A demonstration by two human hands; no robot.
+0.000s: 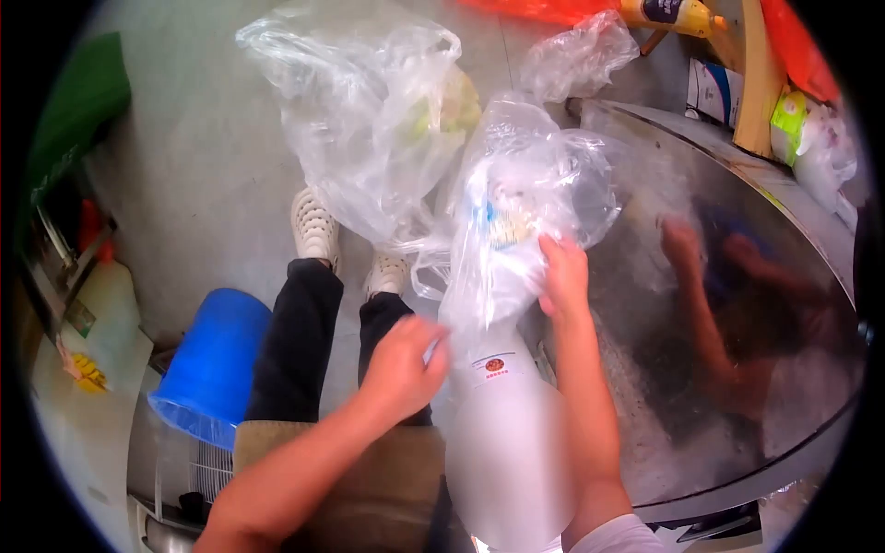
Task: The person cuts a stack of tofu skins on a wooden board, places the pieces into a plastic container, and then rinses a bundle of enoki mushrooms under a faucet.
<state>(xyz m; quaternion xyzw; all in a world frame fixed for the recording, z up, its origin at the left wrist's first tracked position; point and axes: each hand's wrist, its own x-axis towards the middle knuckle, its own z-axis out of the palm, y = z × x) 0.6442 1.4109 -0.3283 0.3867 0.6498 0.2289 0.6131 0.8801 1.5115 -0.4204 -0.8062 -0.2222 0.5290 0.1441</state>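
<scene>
My right hand (564,276) is closed in a pinch on the side of a clear plastic bag (512,281). Inside the bag a blue and pale yellow item shows through, too blurred by the film to name. My left hand (403,367) is curled shut to the left of the bag's lower part; something pale shows at its fingertips, but I cannot make out what. Just below the bag is a white surface with a small round print (496,365). A second clear bag (355,120), with something yellow-green in it, lies beyond my shoes.
A dark glossy tabletop (737,332) fills the right side, reflecting my arms. On the left stands a blue bucket (217,355). Crumpled plastic (581,57) and an orange drink bottle (682,16) lie at the far side, near a bright green package (788,120).
</scene>
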